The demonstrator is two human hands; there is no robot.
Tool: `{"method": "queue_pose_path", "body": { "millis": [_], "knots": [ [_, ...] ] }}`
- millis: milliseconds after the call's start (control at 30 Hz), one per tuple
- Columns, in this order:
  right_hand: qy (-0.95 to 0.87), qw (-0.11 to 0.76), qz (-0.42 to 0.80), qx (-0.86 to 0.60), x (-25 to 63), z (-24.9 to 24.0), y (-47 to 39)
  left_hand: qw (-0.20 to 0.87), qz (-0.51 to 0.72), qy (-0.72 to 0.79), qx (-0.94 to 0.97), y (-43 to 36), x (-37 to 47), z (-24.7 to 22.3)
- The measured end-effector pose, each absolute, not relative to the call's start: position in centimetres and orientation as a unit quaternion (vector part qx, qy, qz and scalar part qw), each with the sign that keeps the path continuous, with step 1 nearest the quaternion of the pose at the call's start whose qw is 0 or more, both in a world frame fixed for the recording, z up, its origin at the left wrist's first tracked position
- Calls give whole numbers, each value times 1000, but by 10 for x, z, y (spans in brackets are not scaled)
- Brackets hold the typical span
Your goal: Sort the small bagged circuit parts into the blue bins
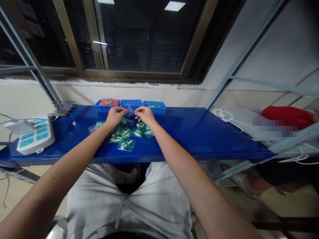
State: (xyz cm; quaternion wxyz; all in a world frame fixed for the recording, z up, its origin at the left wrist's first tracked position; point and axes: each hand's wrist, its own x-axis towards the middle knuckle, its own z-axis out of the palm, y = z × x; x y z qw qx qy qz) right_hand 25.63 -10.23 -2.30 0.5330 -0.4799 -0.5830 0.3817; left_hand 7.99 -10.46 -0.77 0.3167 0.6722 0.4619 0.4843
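Above the blue table, near its back, my left hand (115, 116) pinches the edge of a small clear plastic bag (130, 111). My right hand (145, 115) is just right of the bag, thumb and forefinger brought together; what they hold, if anything, is too small to make out. Under and in front of my hands lies a loose pile of small plastic bags (120, 133) with green tints and white pieces inside. One such bag (126, 144) lies nearest the table's front edge, with pale stick-like parts showing through.
Three blue bins line the table's back: the left bin (100, 108) holds a red packet (109, 101), the right bin (161, 108) some greenish bags. A white power strip (37, 141) sits at the left end. Metal posts rise at both sides. Another person's foot (239, 179) shows lower right.
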Motion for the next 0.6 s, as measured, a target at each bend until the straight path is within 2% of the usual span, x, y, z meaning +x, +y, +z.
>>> {"method": "queue_pose_path", "body": {
  "millis": [167,400,600],
  "knots": [
    [-577,526,375,-500,256,-20,-106,366,502,481,619,-101,80,-4],
    [-589,505,379,-504,255,-16,-109,525,520,409,535,-78,80,-1],
    [-611,482,377,-502,255,-24,-101,544,523,421,503,-45,73,4]
  ]
}}
